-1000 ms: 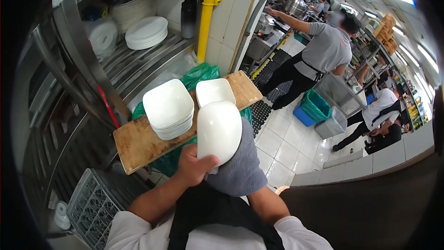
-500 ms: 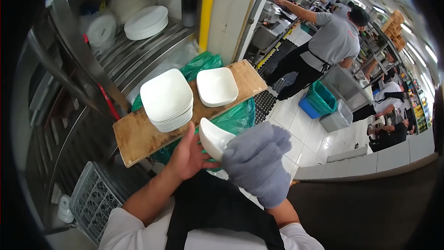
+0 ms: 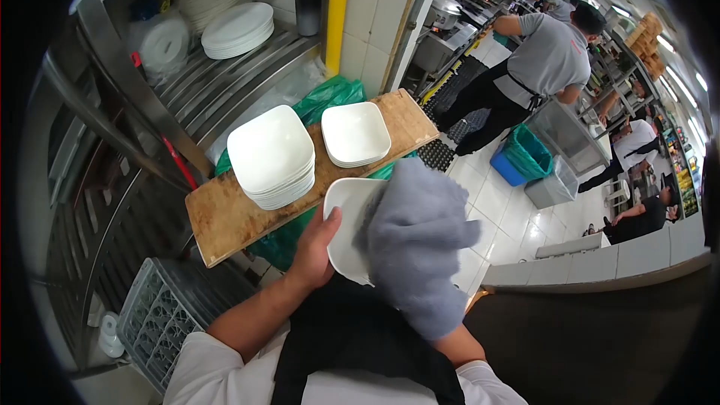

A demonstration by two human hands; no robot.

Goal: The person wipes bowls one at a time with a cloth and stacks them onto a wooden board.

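Note:
My left hand [image 3: 315, 249] grips the left rim of a white square bowl [image 3: 346, 229], thumb on the inner side and fingers behind it. A grey cloth [image 3: 420, 244] covers my right hand and presses into the bowl from the right. The fingers under the cloth are hidden. Just beyond the bowl, a tall stack of white square bowls [image 3: 271, 146] stands on a wooden board [image 3: 214, 229]. To its right on the same board is a shorter stack of similar bowls [image 3: 356, 133].
Plates [image 3: 238, 30] and a black bottle [image 3: 307, 0] stand on a slatted metal shelf [image 3: 225, 75]. A grey dish rack [image 3: 161, 330] is at lower left. Green plastic [image 3: 281, 240] hangs below the board. A co-worker [image 3: 540, 60] stands beyond bins [image 3: 525, 154] at right.
The bowl has turned from edge-on to showing its inside, and my left thumb now lies over its rim. The cloth has shifted slightly with it. The co-worker's outstretched arm has drawn in.

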